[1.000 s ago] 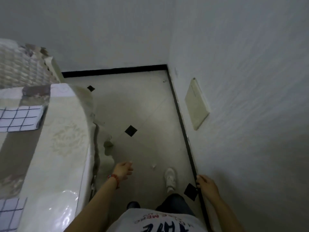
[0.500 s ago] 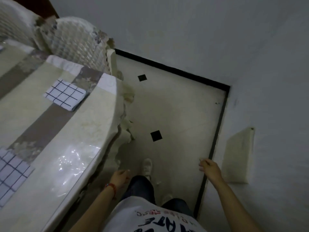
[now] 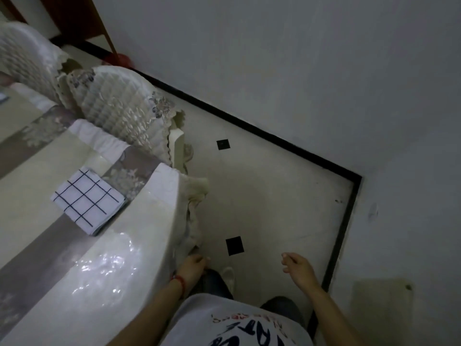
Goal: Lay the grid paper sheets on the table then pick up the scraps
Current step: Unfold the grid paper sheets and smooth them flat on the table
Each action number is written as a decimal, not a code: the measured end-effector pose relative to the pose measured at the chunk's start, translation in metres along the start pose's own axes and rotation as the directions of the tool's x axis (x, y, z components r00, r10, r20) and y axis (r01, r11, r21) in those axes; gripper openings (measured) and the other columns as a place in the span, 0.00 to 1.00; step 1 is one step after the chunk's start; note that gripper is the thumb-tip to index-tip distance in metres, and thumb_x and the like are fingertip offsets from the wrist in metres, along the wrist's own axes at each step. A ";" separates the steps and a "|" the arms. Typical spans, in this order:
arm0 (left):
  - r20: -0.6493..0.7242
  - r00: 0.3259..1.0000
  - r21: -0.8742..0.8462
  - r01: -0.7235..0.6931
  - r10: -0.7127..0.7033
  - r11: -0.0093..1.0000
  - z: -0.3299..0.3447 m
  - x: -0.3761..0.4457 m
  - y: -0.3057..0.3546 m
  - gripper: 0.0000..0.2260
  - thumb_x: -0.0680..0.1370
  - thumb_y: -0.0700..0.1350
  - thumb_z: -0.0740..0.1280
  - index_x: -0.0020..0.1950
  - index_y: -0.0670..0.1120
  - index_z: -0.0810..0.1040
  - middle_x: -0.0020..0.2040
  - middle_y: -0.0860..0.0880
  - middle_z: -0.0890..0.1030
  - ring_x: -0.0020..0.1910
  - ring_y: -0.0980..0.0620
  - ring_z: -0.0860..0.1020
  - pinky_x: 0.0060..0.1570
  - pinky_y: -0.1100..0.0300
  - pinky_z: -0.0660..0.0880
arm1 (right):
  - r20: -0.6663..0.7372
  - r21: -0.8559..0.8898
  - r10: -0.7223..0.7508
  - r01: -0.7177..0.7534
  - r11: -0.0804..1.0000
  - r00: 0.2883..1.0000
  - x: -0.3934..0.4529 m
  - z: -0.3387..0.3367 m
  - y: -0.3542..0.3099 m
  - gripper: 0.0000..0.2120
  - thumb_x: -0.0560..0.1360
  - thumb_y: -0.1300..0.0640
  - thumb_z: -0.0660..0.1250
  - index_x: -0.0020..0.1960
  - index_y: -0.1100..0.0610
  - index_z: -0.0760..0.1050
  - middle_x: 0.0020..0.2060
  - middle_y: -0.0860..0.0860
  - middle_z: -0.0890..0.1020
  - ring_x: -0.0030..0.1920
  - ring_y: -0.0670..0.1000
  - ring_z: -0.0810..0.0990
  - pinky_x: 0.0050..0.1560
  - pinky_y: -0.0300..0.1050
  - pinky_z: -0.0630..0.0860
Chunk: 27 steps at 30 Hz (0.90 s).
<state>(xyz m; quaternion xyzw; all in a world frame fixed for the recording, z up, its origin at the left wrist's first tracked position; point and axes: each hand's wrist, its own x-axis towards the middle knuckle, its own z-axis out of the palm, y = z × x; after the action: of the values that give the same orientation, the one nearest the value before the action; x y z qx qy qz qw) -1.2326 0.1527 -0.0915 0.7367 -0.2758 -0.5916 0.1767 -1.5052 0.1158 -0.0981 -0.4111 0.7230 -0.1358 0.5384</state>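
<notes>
One small stack of grid paper sheets lies flat near the table right edge, turned diamond-wise, one corner pointing far; it sits nearer and larger than half a second ago; left hand, loosely curled and empty, hangs beside the tablecloth; right hand has lifted off the wall, fingers apart, empty

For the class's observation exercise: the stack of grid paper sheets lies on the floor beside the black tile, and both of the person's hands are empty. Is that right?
Not quite. In the head view the grid paper sheets lie on the table, near its edge, not on the floor. The rest holds: the left hand and the right hand appear to hold nothing.
</notes>
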 end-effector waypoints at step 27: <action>-0.391 0.913 -0.668 -0.192 -0.119 0.719 0.013 0.002 0.118 0.07 0.79 0.43 0.60 0.45 0.50 0.76 0.42 0.52 0.80 0.37 0.61 0.79 0.39 0.67 0.74 | 0.782 -0.075 -0.361 0.652 0.754 0.508 0.105 0.091 -0.318 0.08 0.78 0.59 0.59 0.46 0.48 0.75 0.41 0.46 0.80 0.42 0.46 0.79 0.48 0.41 0.74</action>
<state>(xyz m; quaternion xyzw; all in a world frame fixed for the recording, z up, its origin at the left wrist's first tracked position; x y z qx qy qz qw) -1.2682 0.0596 -0.0271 0.7170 -0.0059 -0.4811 0.5044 -1.2905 -0.1383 0.0004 -0.7173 0.3023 0.0199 0.6274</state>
